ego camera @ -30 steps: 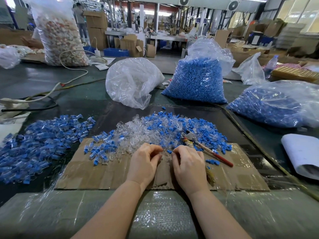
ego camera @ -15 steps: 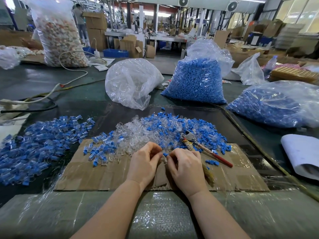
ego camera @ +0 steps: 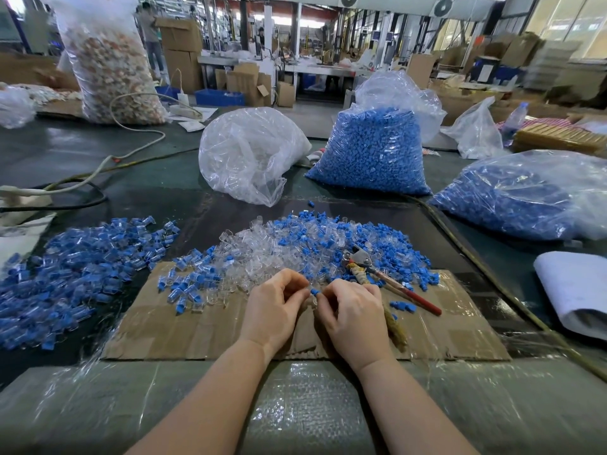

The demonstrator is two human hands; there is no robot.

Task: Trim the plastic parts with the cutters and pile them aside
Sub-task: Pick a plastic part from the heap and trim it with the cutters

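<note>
My left hand (ego camera: 274,310) and right hand (ego camera: 353,318) meet low in the centre of the frame, over the cardboard sheet (ego camera: 210,330). Both have their fingers curled in, pinching between them one small blue part (ego camera: 314,292) with what looks like a clear piece just under it; I cannot tell exactly which fingertips bear on it.

I judge these parts to be very light, stiff moulded plastic, smooth enough to slip from a loose pinch. A fingertip hold across the body, leaving the end to be trimmed exposed, seems right; a hard squeeze could crack the thin clear pieces.

The cutters (ego camera: 364,262) lie just right of my right hand, head resting on the heap, red-tipped handle running toward the lower right; neither hand holds them. I would take them by the wrapped handles.

Beyond my hands, centre frame, spreads the mixed heap (ego camera: 295,244) of clear and blue parts. At middle left lies a separate pile (ego camera: 75,267) of blue-and-clear pieces, probably the finished ones.

Farther back stand a clear bag (ego camera: 249,152), a bag of blue parts (ego camera: 371,152), and another blue bag (ego camera: 512,198) at right.
</note>
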